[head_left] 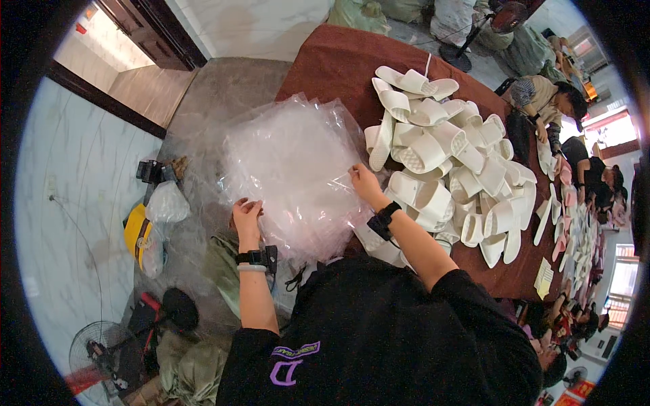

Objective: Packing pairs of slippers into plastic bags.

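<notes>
A wide, loose stack of clear plastic bags (291, 159) lies in front of me on the left end of the brown-covered table, its sheets fanned unevenly. At the near left edge of the stack, my left hand (248, 211) has its fingers curled together on the plastic. My right hand (365, 181) is closed in a pinch at the right edge of the bags. The plastic is see-through, so I cannot tell how many layers each hand grips. Just right of my right hand rises a heap of white slippers (426, 150), piled at many angles.
The brown tablecloth (325, 57) runs off to the right, where a co-worker (545, 101) handles more slippers. A yellow paper (544, 277) lies near the table's edge. To the left stand a yellow helmet-like object (137, 233), a fan (101, 355) and sacks (193, 365).
</notes>
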